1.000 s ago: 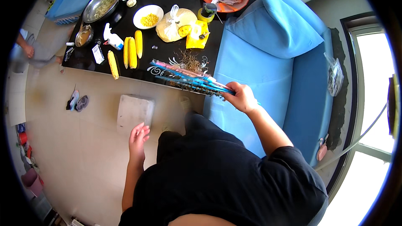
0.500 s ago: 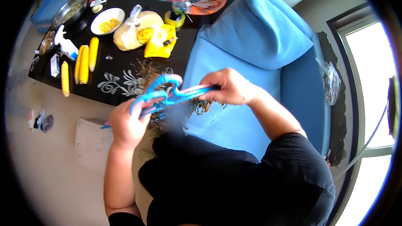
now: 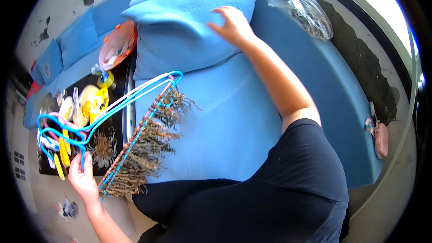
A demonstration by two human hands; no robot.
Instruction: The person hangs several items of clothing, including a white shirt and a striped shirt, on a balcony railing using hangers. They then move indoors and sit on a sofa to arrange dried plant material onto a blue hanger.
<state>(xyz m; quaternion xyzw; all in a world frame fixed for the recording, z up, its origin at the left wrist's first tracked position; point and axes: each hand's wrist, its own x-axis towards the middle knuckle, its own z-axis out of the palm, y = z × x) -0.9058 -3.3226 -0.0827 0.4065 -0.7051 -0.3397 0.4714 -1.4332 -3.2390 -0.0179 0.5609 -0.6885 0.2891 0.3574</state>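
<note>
My left hand grips several clothes hangers, blue with pink and white among them, near the base of their hooks. Dried, curly brown strips hang in a dense row along the hangers' lower bars, over the sofa's near edge. They look like some dried food, but I cannot tell which kind. Up at the back of the sofa, my right hand has its fingers apart and holds nothing. It is in front of or over a blue cushion; whether it touches the fabric is unclear.
Left of the blue sofa seat, a dark patterned table carries corn cobs, a yellow packet and tape. Behind it is an orange-rimmed basket. A clear plastic bag lies on the sofa's right side.
My right hand has let go of the hangers and moved up toward the cushion. My left hand has carried them left, and the hanging strips now show fully. The view has turned right.
</note>
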